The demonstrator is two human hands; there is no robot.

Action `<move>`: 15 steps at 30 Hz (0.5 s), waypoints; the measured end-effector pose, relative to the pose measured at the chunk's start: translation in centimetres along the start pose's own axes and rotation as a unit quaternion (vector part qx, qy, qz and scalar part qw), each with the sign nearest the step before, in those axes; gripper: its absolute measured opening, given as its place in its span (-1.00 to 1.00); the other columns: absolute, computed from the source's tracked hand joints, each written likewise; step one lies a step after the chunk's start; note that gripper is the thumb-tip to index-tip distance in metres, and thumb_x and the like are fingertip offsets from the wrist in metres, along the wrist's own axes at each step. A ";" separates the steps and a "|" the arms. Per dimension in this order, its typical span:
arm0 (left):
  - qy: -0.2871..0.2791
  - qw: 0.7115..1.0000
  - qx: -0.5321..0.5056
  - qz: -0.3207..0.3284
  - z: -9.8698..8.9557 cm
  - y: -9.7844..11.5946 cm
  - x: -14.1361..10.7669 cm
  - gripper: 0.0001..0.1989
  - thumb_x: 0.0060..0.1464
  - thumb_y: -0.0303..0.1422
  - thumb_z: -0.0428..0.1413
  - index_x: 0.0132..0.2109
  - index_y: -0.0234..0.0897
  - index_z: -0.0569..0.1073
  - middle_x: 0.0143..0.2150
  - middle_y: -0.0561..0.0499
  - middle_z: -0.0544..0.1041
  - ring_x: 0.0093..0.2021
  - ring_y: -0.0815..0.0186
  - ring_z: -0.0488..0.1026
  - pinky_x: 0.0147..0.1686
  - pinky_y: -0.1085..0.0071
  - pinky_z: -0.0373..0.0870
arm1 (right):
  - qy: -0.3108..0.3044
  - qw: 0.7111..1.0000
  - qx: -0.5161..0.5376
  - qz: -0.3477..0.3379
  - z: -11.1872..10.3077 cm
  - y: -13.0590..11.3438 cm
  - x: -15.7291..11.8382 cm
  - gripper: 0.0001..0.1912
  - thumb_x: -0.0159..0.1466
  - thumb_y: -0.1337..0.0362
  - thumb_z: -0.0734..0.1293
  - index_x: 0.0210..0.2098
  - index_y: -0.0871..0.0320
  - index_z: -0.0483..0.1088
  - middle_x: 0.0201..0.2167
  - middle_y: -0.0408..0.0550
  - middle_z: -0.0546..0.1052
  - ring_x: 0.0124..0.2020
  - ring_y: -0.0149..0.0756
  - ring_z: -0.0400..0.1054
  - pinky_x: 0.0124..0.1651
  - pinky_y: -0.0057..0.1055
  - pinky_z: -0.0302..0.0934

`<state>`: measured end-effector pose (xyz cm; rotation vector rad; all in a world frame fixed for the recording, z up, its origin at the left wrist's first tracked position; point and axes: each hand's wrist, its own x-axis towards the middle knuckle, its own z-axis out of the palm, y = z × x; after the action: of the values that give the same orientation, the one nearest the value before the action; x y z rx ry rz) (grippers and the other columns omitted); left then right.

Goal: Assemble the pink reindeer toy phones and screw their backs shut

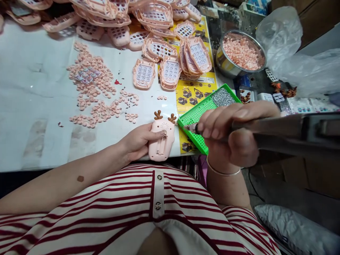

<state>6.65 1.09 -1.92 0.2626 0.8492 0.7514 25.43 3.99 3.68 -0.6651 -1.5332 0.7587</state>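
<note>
A pink plastic toy casing [161, 143] with brown antlers lies in my left hand [142, 140], its back with an open battery compartment facing up. My left thumb presses on the casing beside that compartment. Fingers wrapped round it, my right hand [231, 132] grips a dark power screwdriver [297, 132], whose tip points left over the green tray [198, 111]. The tip is slightly right of the casing and apart from it. Small silver screws [223, 97] are heaped at the tray's far end.
Small pink parts [91, 78] are spread over the white table [32, 88]. Pink shells with button grids [145, 73] are piled along the back. A metal bowl [231, 69] of pink pieces stands at the back right, beside clear plastic bags [281, 32].
</note>
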 end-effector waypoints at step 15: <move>0.000 1.000 -0.013 -0.016 0.1 0.3 0.1 -0.70 0.04 -0.59 0.26 -0.03 -0.44 0.54 -0.26 -0.17 0.66 -0.33 0.22 0.62 -0.29 0.37 0.60 | 0.101 0.994 -0.046 0.021 -1.7 6.3 -0.2 -0.66 0.20 -0.13 0.45 -0.26 -0.03 0.43 -0.39 -0.19 0.46 -0.66 -0.48 0.28 -0.64 -0.38 0.26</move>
<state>6.61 1.42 -1.78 0.2258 0.8414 0.7309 27.07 7.90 -1.35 -0.8190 -1.3784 0.6349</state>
